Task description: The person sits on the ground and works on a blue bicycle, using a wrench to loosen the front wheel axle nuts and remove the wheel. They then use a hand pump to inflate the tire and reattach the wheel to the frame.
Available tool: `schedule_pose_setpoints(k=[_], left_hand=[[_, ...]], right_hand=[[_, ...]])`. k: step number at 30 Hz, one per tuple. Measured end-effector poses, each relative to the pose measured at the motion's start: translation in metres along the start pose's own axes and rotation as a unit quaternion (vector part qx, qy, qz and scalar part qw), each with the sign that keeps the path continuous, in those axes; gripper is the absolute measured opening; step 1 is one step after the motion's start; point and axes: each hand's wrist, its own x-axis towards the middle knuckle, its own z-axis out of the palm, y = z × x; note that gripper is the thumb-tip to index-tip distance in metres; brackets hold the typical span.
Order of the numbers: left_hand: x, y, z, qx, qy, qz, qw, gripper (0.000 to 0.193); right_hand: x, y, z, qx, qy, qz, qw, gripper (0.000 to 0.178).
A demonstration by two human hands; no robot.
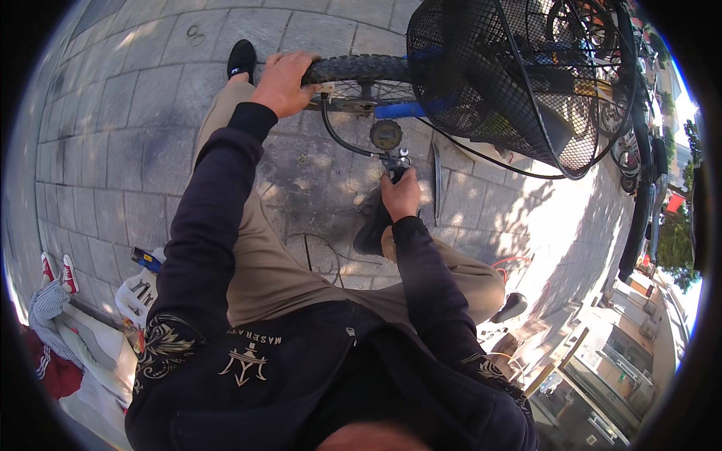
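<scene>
My left hand [283, 84] is closed around the near end of a knobby black bicycle tyre [359, 69], its thumb beside a pale hose fitting [326, 89] at the rim. From that fitting a black hose [331, 129] curves down to a tyre inflator gun with a round dial gauge [386, 134]. My right hand [401, 195] is wrapped around the gun's dark handle, just below its metal head [398, 158]. The dial faces up. My right fingers are partly hidden behind the hand. A blue fork leg [398, 110] runs alongside the wheel.
A black mesh basket [511, 83] sits over the bicycle's front. A black cable [489, 167] loops beneath it. Grey paving [158, 143] lies around my shoes. Red hose [514, 263] is on the ground to the right. A white plastic container [137, 299] stands at left, near another person's red shoes [69, 274].
</scene>
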Motion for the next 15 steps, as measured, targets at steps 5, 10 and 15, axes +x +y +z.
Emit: schedule_pose_setpoints(k=[5, 10, 15], left_hand=[[-0.002, 0.004, -0.009, -0.028, -0.029, -0.019, 0.999, 0.054], [-0.007, -0.007, -0.019, -0.083, -0.024, -0.036, 0.996, 0.060], [-0.016, -0.014, -0.027, -0.052, -0.078, -0.088, 0.992, 0.058]], right_hand=[[-0.003, -0.004, -0.003, 0.009, -0.033, 0.026, 0.999, 0.046], [-0.001, -0.002, -0.004, 0.002, -0.024, 0.024, 0.999, 0.047], [0.001, -0.003, -0.002, 0.010, -0.018, 0.014, 1.000, 0.046]])
